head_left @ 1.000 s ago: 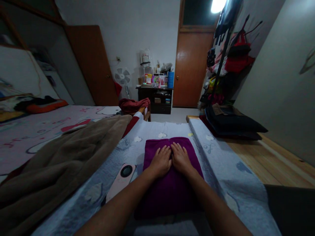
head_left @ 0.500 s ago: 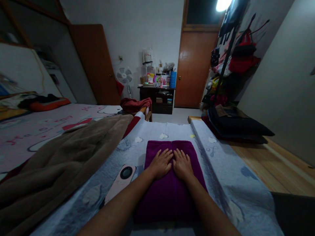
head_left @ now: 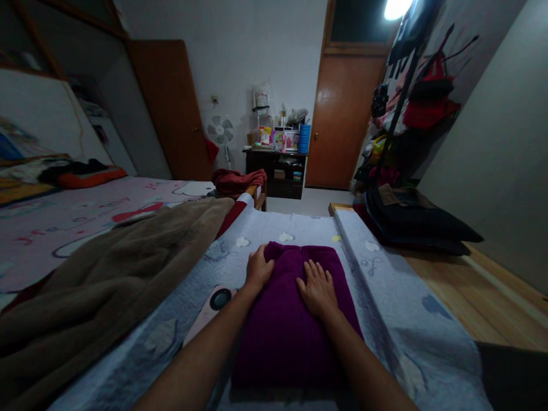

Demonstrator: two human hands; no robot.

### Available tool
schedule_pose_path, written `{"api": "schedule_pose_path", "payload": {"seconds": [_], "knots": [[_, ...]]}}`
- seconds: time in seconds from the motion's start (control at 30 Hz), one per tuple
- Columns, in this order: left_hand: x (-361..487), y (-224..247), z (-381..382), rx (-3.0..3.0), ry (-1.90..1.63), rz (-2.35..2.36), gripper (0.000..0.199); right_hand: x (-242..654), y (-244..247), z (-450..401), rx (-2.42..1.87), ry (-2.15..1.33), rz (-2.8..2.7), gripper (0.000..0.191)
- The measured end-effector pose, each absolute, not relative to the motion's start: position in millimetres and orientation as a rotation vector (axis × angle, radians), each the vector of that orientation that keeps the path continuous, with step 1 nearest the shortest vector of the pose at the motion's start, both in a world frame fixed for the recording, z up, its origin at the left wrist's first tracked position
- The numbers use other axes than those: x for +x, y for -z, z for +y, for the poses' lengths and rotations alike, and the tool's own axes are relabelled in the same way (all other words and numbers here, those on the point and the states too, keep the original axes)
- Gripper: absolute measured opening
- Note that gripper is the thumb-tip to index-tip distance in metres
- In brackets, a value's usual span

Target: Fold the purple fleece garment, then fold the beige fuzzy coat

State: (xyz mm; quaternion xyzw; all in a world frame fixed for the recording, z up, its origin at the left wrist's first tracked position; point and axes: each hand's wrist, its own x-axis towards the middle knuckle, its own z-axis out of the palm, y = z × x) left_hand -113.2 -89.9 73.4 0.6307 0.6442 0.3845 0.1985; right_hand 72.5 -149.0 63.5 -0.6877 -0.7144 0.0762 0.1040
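Note:
A folded purple garment [head_left: 291, 337] lies on the light blue patterned blanket [head_left: 274, 224], a seam running down its middle. My left hand [head_left: 258, 269] is at the garment's far left edge, its fingers closed round the cloth there. On the right half rests my right hand [head_left: 317, 287], lying flat with its fingers spread. A pink phone [head_left: 205, 314] with a round dark camera ring lies to the left, partly covered by my left forearm.
A brown fleece blanket [head_left: 128, 274] spreads over the pink bedding at the left. Dark folded clothes [head_left: 415, 220] are stacked on wooden boards [head_left: 479, 297] at the right. A red cloth [head_left: 237, 180] hangs beyond the left side, and a fan stands further back.
My left hand has moved left from the middle of the garment to its edge and closed on the cloth. My right hand has stayed flat in nearly the same place.

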Motion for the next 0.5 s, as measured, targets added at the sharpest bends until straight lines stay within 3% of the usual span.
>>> {"api": "schedule_pose_path", "payload": {"seconds": [0.17,0.3,0.5], "knots": [[-96.5,-81.0,-125.4,2.581,-0.849,1.425,0.031,72.6,-61.7,-148.6,-2.034,-0.193,-2.123,0.063],[-93.3,-83.9,-136.5,2.781,-0.676,1.32,0.019,72.7,-60.7,-148.7,-2.041,-0.175,-2.138,0.063],[-102.8,-81.5,-117.1,2.499,-0.81,1.533,0.048,71.9,-62.8,-149.6,-2.039,-0.177,-2.121,0.064]]}}
